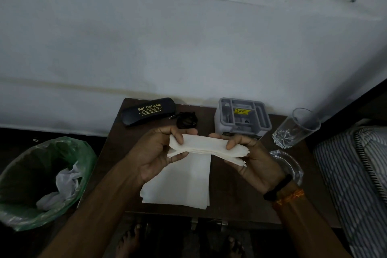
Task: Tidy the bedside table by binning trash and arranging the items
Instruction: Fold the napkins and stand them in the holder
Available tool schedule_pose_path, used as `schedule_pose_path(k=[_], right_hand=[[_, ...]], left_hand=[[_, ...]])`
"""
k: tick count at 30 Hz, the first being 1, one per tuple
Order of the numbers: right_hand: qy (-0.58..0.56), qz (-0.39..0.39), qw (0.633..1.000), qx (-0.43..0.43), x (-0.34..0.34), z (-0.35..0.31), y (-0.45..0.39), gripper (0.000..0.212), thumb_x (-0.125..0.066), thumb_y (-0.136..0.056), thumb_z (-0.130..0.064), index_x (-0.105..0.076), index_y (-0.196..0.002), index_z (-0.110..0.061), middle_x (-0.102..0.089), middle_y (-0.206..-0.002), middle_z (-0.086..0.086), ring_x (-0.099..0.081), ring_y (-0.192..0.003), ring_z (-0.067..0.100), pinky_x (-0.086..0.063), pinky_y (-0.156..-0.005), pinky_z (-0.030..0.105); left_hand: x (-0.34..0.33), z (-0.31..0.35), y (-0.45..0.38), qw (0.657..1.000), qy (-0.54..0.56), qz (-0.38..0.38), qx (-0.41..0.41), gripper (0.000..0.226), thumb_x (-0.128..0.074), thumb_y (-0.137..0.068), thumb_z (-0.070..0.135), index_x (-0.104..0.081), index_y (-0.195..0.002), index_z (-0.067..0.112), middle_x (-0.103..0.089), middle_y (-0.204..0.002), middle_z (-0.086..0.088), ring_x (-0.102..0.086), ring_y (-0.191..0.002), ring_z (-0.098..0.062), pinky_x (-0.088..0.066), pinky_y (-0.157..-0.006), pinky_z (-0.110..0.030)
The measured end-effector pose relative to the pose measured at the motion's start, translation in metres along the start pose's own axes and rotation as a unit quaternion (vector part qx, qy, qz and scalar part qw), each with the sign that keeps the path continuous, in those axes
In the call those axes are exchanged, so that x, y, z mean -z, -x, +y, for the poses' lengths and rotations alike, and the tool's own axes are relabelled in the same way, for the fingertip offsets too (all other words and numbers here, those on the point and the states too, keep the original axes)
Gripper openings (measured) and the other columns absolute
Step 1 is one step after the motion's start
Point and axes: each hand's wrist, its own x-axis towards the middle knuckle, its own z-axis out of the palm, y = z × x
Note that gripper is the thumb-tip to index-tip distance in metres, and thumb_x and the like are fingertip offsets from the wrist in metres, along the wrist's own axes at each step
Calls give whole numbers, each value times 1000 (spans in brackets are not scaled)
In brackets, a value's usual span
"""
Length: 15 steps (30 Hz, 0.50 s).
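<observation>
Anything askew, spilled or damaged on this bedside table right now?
Nothing spilled or broken shows. The drinking glass stands upright, the spectacle case lies slightly angled at the back left. The tissue stack held by the left hand and right hand has fanned, uneven edges.

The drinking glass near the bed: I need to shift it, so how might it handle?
The drinking glass looks tall and narrow, so a high push could probably tip it. Clear, cut walls suggest it is fragile and perhaps slippery.

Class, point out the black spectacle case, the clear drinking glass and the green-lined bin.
Black spectacle case (147, 111): head view, printed lid.
Clear drinking glass (297, 129): head view, side wall.
Green-lined bin (83, 148): head view, liner rim.
</observation>
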Motion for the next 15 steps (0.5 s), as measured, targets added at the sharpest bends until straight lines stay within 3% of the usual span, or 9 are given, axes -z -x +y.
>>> schedule_pose_path(k=[1, 3, 5, 7, 9, 11, 13, 15], right_hand=[[7, -5, 1000, 8, 1, -2, 0, 2, -71, -70, -8, -72, -70, -7, -65, -127, 19, -58, -124, 35, -59, -83, 33], [40, -10, 999, 14, 5, -5, 0, 11, -79, -61, -11, -73, -68, -5, -64, -128, 19, -60, -122, 31, -57, -86, 34], [50, 10, 999, 13, 5, -6, 2, 11, -66, -65, -13, -72, -66, -4, -67, -124, 19, -62, -119, 31, -58, -84, 34], [16, 31, 999, 17, 6, -6, 2, 24, -51, -75, -12, -70, -67, 0, -71, -113, 18, -62, -115, 34, -59, -81, 35], [9, 50, 999, 11, 6, -9, 2, 31, -48, -86, -17, -68, -74, 3, -72, -107, 16, -66, -109, 33, -60, -76, 34], [54, 72, 996, -19, 7, -10, 1, 25, -57, -88, -23, -66, -80, -1, -71, -109, 10, -71, -96, 24, -60, -66, 28], [84, 94, 991, -44, 8, -8, 0, 10, -68, -76, -16, -64, -80, -8, -70, -104, 8, -71, -87, 19, -59, -59, 25], [95, 114, 988, -51, 10, -4, -3, 21, -74, -69, -11, -61, -85, -12, -69, -107, 8, -72, -92, 23, -60, -62, 29]], left_hand=[[1, 1, 1, 1000, -4, -1, -9, 47, -43, -84, -11, -61, -48, 13, -73, -106, -9, -64, -107, -30, -57, -56, -23], [2, 2, 1, 999, -27, -4, -27, 51, -41, -85, -14, -61, -47, 13, -72, -110, -12, -65, -105, -29, -59, -62, -23], [4, 0, -1, 994, -87, -11, -58, 54, -38, -87, -18, -62, -48, 12, -72, -110, -13, -66, -105, -29, -59, -66, -26], [6, -3, -3, 985, -149, -12, -88, 58, -34, -87, -21, -63, -50, 12, -74, -96, -8, -68, -93, -25, -57, -62, -26], [7, -6, -3, 973, -200, -5, -111, 58, -33, -89, -21, -64, -53, 12, -73, -82, -1, -69, -79, -20, -55, -58, -23], [8, -7, -4, 968, -220, -18, -123, 56, -34, -90, -21, -65, -56, 10, -73, -87, -5, -70, -81, -22, -55, -60, -24], [8, -7, -4, 962, -235, -37, -133, 52, -36, -91, -20, -65, -58, 8, -71, -96, -12, -69, -89, -27, -57, -65, -26], [10, -8, -5, 956, -256, -42, -137, 50, -36, -91, -20, -65, -59, 7, -71, -95, -9, -69, -92, -24, -57, -68, -26]])
